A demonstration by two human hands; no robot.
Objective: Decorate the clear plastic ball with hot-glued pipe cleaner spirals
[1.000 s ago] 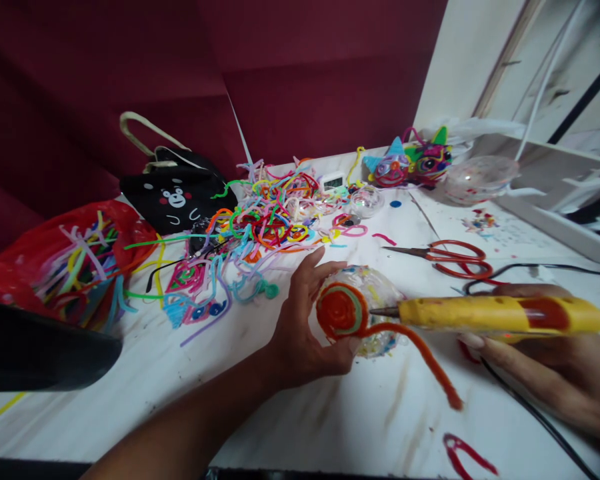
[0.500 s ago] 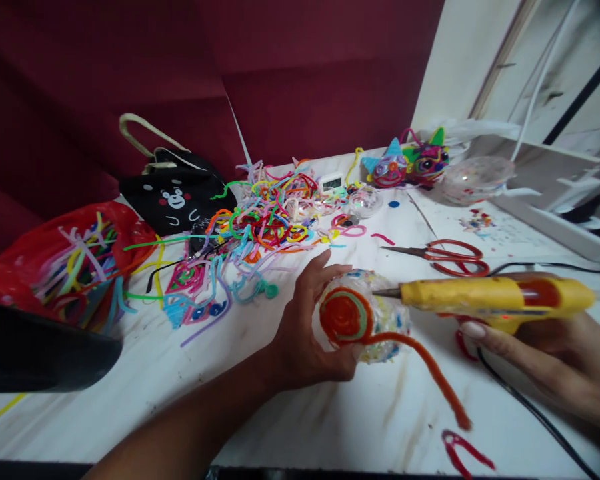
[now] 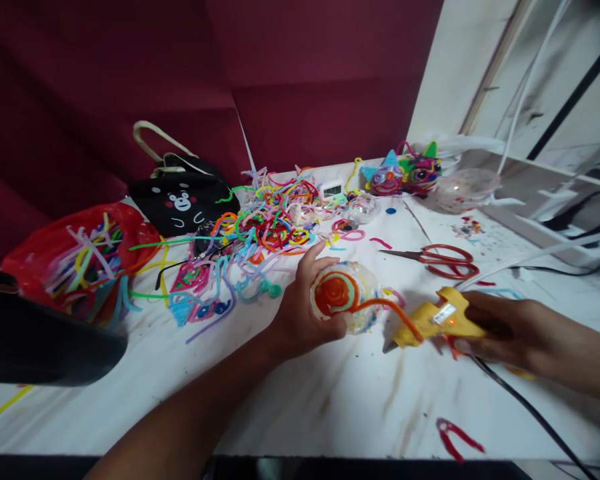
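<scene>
now, closest to the front edge of the white table, a bent red pipe cleaner is lying by itself. farther in, the left hand is cupping a clear ball, its thumb and fingers spreading about as wide as the ball and bracing it from opposite sides. the ball is staying up in that grip near the middle of the view, and an orange and pale green coil is facing the wearer. from the coil, a loose orange tail is running right and crossing in front of a yellow glue gun; whether the two are touching, i cannot tell. the right hand is wrapping around the gun, some fingers hiding behind it, and the nozzle is pointing down and left. beyond, red-handled scissors are lying with their blades pointing left. a tangled heap of pipe cleaners is spreading behind the ball, and two decorated ornaments are resting side by side at the back.
</scene>
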